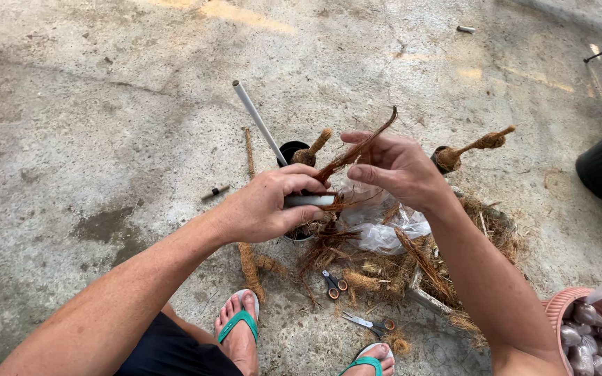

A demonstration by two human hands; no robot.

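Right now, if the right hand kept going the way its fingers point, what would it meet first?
The right hand points toward the left hand. It would probably meet the brown fibre strip it pinches, then the left hand's fingers on the white pipe; depth is unclear.

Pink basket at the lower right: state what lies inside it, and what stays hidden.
The pink basket holds small clear bags of dark filling. The frame edge cuts it off, hiding its bottom and far side.

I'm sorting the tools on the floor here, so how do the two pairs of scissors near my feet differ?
The upper scissors have dark blades and brownish ring handles, and lie nearly upright in the picture, by the fibre pile. The lower scissors have bright silvery blades and lie crosswise, nearer the green sandals. Both are small, lie flat on the concrete floor, and neither is touched by a hand.
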